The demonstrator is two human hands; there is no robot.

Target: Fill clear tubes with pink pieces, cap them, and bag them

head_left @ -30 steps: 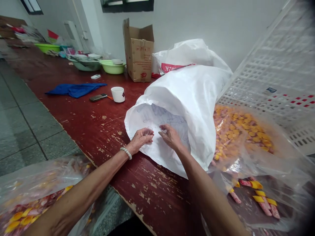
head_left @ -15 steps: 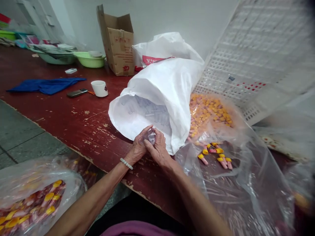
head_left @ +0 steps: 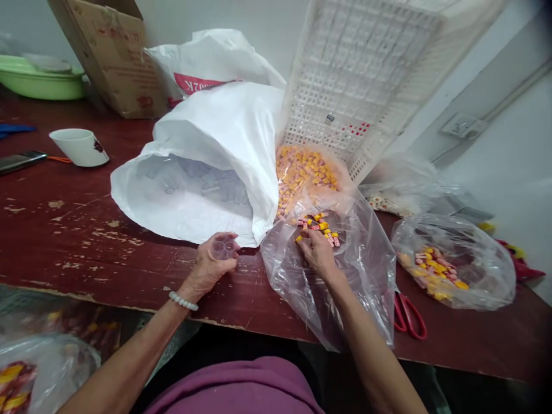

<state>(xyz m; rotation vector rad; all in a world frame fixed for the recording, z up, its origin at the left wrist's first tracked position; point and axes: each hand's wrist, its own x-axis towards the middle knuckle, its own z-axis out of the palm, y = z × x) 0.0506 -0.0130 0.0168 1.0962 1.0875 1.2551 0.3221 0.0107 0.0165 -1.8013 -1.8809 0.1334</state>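
My left hand (head_left: 209, 267), with a beaded bracelet at its wrist, is wrapped round a small bunch of clear plastic tubes (head_left: 223, 247), their round ends facing me. It is just in front of the mouth of a white sack (head_left: 181, 221), in which more clear tubes (head_left: 224, 187) lie. My right hand (head_left: 318, 253) reaches over a clear plastic bag (head_left: 288, 270). Its fingers pinch at a small yellow-capped piece (head_left: 298, 238), partly hidden by the fingertips. Beside it lie several loose pink pieces with yellow caps (head_left: 330, 234).
Many more capped pieces (head_left: 302, 175) fill the bag behind. A white plastic basket (head_left: 340, 98) leans at the back. Red-handled scissors (head_left: 407, 316) and another bag of pieces (head_left: 487, 282) are at right. A white cup (head_left: 80, 148), phone (head_left: 21, 162) and carton (head_left: 116, 63) stand left.
My hands were together around the clear tubes. My right hand has moved away to the right onto the capped pieces, while my left keeps the tubes. The view has turned right.
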